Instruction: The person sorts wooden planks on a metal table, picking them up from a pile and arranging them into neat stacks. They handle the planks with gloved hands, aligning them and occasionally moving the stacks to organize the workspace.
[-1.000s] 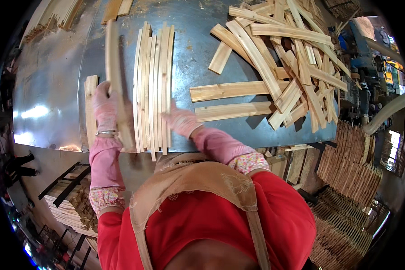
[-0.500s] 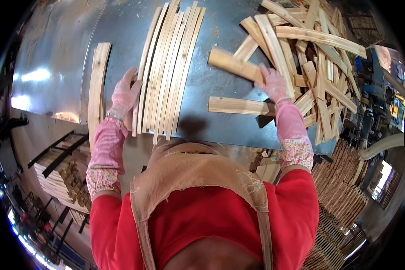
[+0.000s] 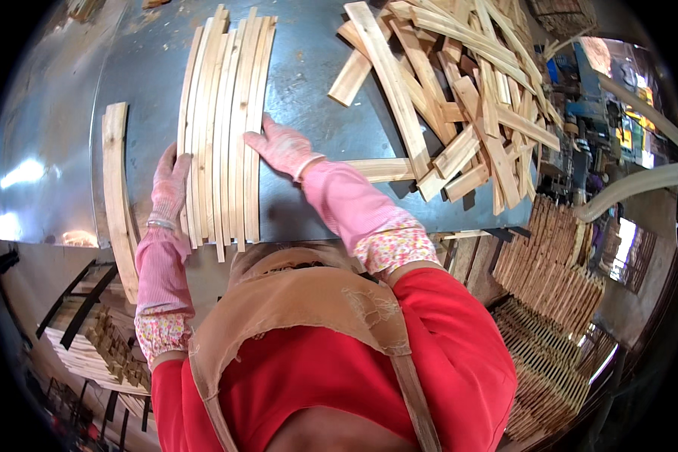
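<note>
- Red top and tan apron worn, nearest; pink sleeves w/ floral cuffs seen on both forearms.
- Stacked timber kept below table lvl, near L; slatted wood stacks seen at R.
- Metal table set across scene; slats laid on it, as below.
- Left hand, pink-gloved, is held part open, laid along L side of row; fingers bent, thumb by outermost slat; nothing enclosed in palm.
- Right hand, also gloved, is held part open against R side of row, thumb laid over top of outer slats; nothing separate gripped.
- Row of slats is lined up side by side btwn both hands, lengths run near–far, slight fan at far end; near & far ends uneven.
- Pair of slats, L of left hand, is laid apart from row, overhanging near table edge.
- Lone slat is laid crosswise, R of row, partly hidden by right forearm.
- Loose pile is heaped at far R, slats crossed at all angles.
- Pale hose seen beyond table, R.
</note>
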The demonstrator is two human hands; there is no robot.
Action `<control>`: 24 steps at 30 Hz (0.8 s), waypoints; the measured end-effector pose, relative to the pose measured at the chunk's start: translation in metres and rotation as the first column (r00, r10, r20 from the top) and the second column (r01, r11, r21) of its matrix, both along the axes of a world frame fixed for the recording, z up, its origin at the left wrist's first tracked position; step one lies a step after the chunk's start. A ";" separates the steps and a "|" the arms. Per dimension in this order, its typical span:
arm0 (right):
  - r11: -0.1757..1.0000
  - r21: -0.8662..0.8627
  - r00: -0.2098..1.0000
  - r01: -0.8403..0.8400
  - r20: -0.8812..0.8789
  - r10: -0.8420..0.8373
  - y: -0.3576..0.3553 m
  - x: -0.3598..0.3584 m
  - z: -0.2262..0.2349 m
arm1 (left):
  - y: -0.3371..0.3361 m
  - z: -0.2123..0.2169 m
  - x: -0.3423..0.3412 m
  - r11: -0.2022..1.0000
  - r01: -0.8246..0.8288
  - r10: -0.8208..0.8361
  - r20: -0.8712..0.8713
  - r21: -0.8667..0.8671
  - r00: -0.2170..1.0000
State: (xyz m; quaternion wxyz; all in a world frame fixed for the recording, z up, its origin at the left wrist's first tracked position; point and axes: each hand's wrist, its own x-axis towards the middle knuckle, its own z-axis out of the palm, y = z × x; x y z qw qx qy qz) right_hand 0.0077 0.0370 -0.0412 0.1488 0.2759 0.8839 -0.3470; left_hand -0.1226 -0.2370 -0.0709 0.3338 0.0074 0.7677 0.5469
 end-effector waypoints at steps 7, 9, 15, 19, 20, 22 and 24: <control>0.675 0.691 0.926 0.257 0.025 -0.378 0.217 0.146 0.012 | -0.009 -0.015 -0.002 0.999 0.031 -0.030 -0.034 0.015 0.999; 0.823 0.531 0.925 0.200 0.174 -0.338 0.214 0.143 0.016 | -0.010 -0.023 -0.002 1.000 0.009 -0.008 -0.049 0.004 0.999; 0.994 -0.088 0.994 0.062 0.092 -0.054 0.012 0.043 0.041 | -0.012 -0.010 -0.001 0.999 0.006 -0.008 -0.074 -0.035 0.997; 0.983 -0.175 0.998 -0.053 0.013 0.056 -0.009 0.054 0.020 | 0.002 0.004 -0.001 1.000 0.015 -0.016 -0.039 -0.017 0.999; 0.977 -0.143 0.987 -0.159 -0.041 0.155 0.011 0.073 0.027 | -0.002 0.007 0.001 0.999 0.000 -0.002 -0.050 -0.034 0.999; 0.936 0.128 0.937 -0.328 -0.084 0.340 0.060 0.123 0.042 | 0.000 0.007 0.003 0.999 -0.016 0.014 -0.064 -0.042 0.998; 0.832 0.385 0.905 -0.400 0.027 0.424 0.105 0.191 0.030 | -0.008 -0.005 0.003 0.999 -0.013 0.010 -0.062 -0.049 0.998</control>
